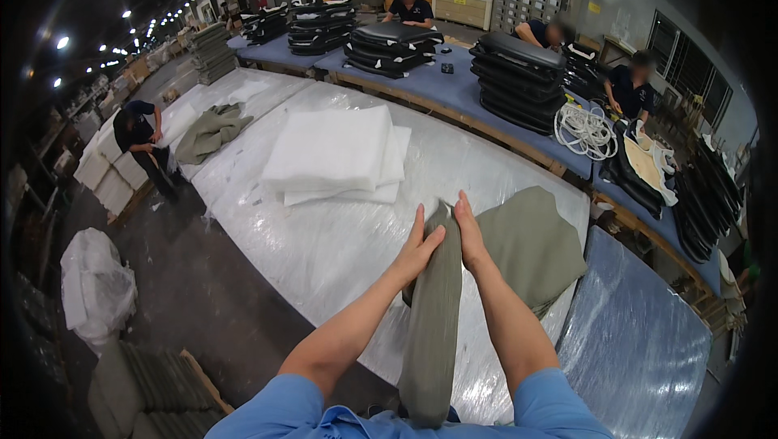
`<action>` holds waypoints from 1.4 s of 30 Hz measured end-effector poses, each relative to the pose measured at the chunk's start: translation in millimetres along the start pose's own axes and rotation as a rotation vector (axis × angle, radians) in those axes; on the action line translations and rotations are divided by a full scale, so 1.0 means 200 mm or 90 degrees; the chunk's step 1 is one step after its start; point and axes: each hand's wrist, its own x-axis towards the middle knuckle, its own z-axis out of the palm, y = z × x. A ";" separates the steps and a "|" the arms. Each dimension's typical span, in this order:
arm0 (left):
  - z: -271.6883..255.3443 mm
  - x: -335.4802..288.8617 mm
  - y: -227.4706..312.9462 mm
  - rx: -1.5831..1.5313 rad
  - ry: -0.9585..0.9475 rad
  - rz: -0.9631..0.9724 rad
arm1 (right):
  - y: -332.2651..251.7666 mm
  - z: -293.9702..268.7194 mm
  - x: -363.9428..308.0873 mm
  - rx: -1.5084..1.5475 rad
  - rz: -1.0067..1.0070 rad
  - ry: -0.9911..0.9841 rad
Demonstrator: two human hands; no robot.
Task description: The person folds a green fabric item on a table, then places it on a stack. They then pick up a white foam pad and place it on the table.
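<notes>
A grey-green fabric cushion [433,325] stands on edge in front of my body, pressed between my two palms near its far end. My left hand [420,252] lies along its left side, with the thumb reaching over the narrow edge. Along the right side, my right hand [472,236] presses with its fingers pointing up and away. Loose grey-green fabric [531,248] is spread on the plastic-covered table [340,252] just right of my right hand. Beyond my left hand lies a stack of white padding sheets [328,151].
A crumpled grey-green cloth [212,132] lies at the table's far left. Blue tables [462,74] beyond carry stacks of black cushions [519,82] and a white cord coil [585,131]. Several people work around. Stacked grey-green pieces [154,386] and a plastic-wrapped bundle [97,285] stand at left.
</notes>
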 end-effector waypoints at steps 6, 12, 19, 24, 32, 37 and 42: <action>-0.19 0.08 -0.07 -0.049 -0.120 -0.147 | 0.01 -0.06 0.11 -0.002 0.106 -0.054; -0.24 0.15 -0.08 -0.152 -0.133 -0.155 | -0.08 0.03 0.12 -0.013 0.031 0.084; 0.05 0.17 -0.01 0.056 -0.017 -0.198 | -0.13 0.00 0.16 -0.255 0.007 0.186; 0.03 0.13 -0.04 0.095 0.012 -0.164 | -0.14 0.08 0.18 -0.400 -0.026 0.236; -0.06 0.07 -0.01 -0.058 0.026 -0.204 | -0.11 0.15 0.19 -0.341 -0.004 0.160; -0.26 0.09 0.03 -0.182 -0.093 -0.248 | -0.06 0.06 0.05 0.107 0.039 0.021; -0.40 0.17 0.06 -0.139 -0.178 -0.225 | -0.06 0.08 -0.09 0.109 0.036 -0.032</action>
